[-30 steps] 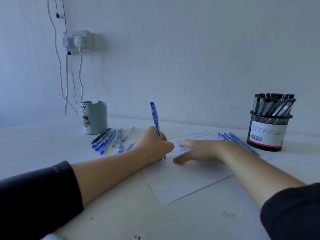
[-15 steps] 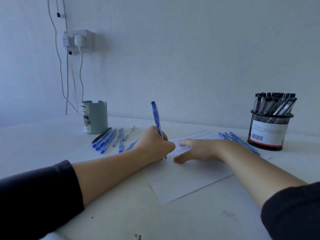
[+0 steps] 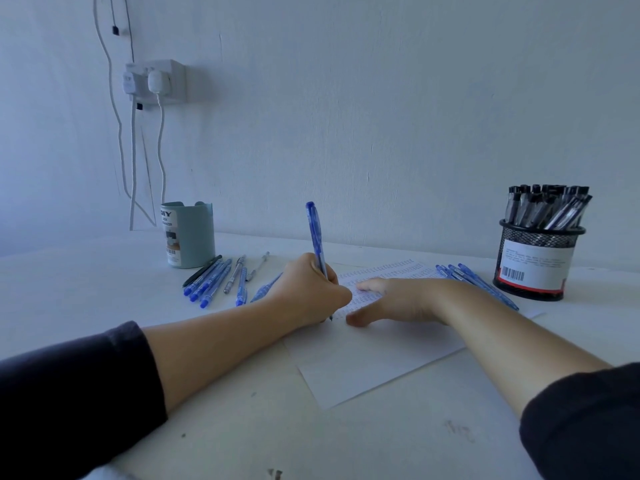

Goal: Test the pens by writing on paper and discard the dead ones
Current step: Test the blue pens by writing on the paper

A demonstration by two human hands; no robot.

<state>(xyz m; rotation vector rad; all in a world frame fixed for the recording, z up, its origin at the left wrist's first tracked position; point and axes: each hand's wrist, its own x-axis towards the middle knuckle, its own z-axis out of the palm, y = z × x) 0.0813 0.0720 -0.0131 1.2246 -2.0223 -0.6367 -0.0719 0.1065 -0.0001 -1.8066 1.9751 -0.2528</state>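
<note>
1. Pale wall (image 3: 381,116) rises behind a white worktop (image 3: 86,289), with a socket (image 3: 157,81) on the wall near the far left corner and cables hanging from it
2. Left hand (image 3: 311,292) grips a blue pen (image 3: 317,237) with curled fingers; the pen stands nearly upright, its tip down on the paper (image 3: 374,362)
3. Right hand (image 3: 401,299) lies flat on the paper with fingers straight and thumb spread out, pressing the sheet just beside the pen tip
4. The paper lies at the middle of the worktop, turned at an angle, its near corner toward the front edge; rows of small blue marks cover its far part
5. A teal pen pot (image 3: 188,235) stands toward the far left, near the back edge
6. Loose pens (image 3: 211,280), mostly blue, lie in a fan on the worktop between the teal pot and the left hand
7. More blue pens (image 3: 485,285) lie side by side on the far right part of the sheet, behind the right forearm
8. A black mesh cup (image 3: 536,268) full of dark-capped pens (image 3: 547,206) stands near the far right, just beside that second bunch
</note>
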